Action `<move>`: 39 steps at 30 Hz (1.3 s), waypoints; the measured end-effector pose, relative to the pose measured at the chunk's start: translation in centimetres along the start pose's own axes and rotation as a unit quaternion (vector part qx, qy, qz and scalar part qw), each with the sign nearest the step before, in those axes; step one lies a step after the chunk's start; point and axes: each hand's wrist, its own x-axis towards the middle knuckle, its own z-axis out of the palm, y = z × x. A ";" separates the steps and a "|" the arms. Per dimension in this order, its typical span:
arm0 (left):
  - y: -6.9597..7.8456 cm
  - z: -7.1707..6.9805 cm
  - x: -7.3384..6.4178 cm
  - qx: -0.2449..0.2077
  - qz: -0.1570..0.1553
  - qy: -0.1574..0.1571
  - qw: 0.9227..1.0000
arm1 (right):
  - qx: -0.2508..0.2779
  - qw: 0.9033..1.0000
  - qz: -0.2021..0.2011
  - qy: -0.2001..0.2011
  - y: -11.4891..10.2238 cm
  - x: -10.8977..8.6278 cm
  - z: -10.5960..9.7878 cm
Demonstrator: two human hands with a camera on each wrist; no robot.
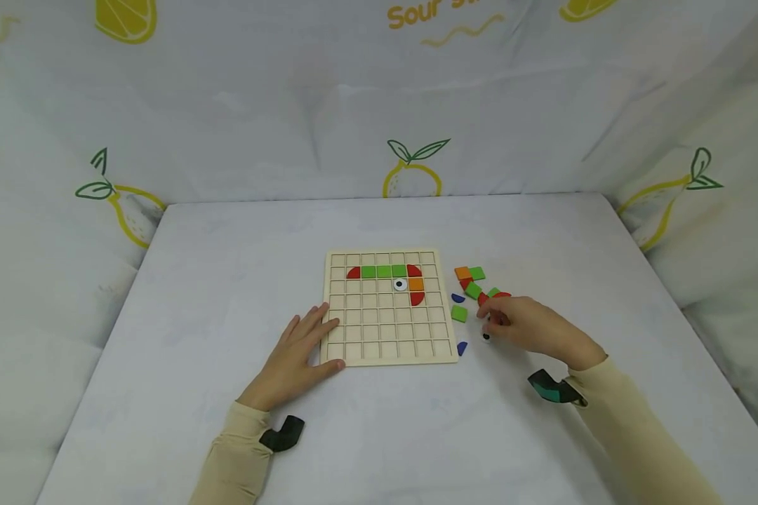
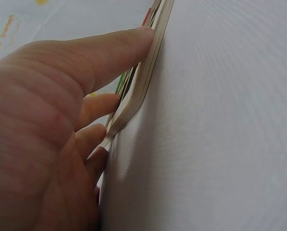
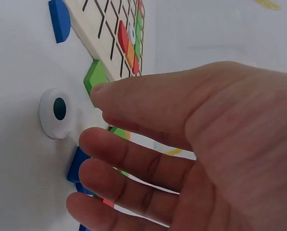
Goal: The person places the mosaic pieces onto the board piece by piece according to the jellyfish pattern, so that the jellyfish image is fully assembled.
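And we're into what looks like a piece-placing step! The grid board [image 1: 370, 315] sits mid-frame on the counter [image 1: 385, 428], the left hand [image 1: 299, 356] resting at its lower left, fingers spread. Right of centre, the right hand [image 1: 537, 330] has thumb and fingers apart, nothing visibly gripped, with a loose eye disc [image 3: 48, 113] just beside its fingertips. The next move seems to call for a neat pinch on that disc. Now the count! On the board: three green squares [image 1: 384, 271], three red pieces [image 1: 417, 299], one orange square [image 1: 415, 284], one placed eye disc [image 1: 400, 284]. Loose at right: one orange, at least four green, three red, two blue pieces [image 1: 462, 348]; fingers hide the rest.
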 end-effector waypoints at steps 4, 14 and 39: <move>-0.1 0.0 0.0 0.002 0.008 0.005 1.000 | -0.018 1.000 0.009 -0.005 0.0 -0.1 0.7; -0.1 -0.2 -0.1 0.001 0.002 0.007 1.000 | -0.062 0.998 0.026 0.005 -0.5 -0.2 1.8; 0.2 -0.4 0.0 0.001 0.004 -0.006 1.000 | -0.063 0.991 -0.097 0.064 -4.8 2.8 0.1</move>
